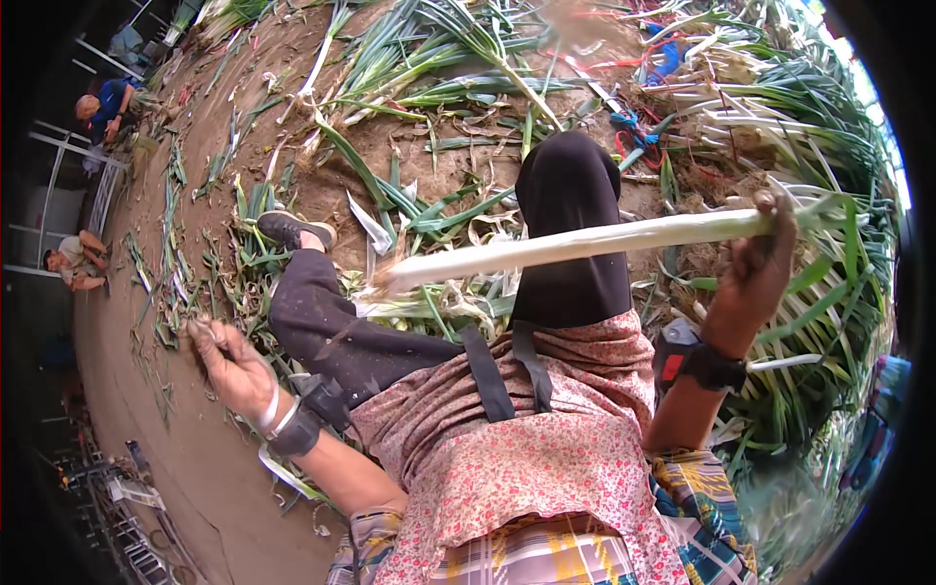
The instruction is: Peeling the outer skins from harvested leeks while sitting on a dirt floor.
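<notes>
My right hand (758, 255) is closed around the upper end of a long green onion (575, 246). Its thick white stalk stretches leftward across my knees, with the root end pointing left and green leaves behind my fist. Off to the left, my left hand (232, 369) is raised above the littered ground, apart from the stalk. Its thumb and fingertips are pinched together; anything between them is too small to make out. Beneath the stalk, peeled leaves and pale scraps (458, 300) lie between my legs.
A big heap of green onions (819, 117) fills the right side, beside blue and red ties (636, 132). More onions (419, 58) lie on the soil ahead. Two people, one in blue (107, 105) and one in a light top (76, 258), are at the far left. Metal racks (136, 546) stand lower left.
</notes>
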Tool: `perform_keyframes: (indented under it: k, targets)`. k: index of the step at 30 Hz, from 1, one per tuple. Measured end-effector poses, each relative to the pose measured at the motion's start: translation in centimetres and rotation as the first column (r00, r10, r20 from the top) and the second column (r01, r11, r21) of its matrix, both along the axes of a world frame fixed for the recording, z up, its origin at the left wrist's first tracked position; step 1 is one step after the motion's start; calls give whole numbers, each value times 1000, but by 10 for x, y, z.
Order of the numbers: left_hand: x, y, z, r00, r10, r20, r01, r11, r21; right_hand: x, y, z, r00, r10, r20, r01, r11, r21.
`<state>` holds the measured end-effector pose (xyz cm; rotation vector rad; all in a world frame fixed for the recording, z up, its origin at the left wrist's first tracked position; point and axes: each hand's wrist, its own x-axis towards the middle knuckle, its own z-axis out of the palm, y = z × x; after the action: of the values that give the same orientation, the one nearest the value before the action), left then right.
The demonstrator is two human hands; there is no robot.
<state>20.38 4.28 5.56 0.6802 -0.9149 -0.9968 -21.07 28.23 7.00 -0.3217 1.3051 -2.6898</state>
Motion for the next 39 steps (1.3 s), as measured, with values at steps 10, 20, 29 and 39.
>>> perform_keyframes:
  k: [10,20,29,39]
  targets:
    - [-181,75,26,417,173,892,510,768,-388,49,-33,23,995,5,-103,7,994,112]
    - [-195,84,5,258,409,875,647,600,-471,59,-37,26,997,-21,-77,33,988,149]
    - [-194,83,2,353,175,919,642,669,-374,56,-39,28,998,-38,-56,47,984,174]
    - [-112,50,-5,668,-737,-106,723,608,327,28,-13,21,977,-100,-186,142,963,228]
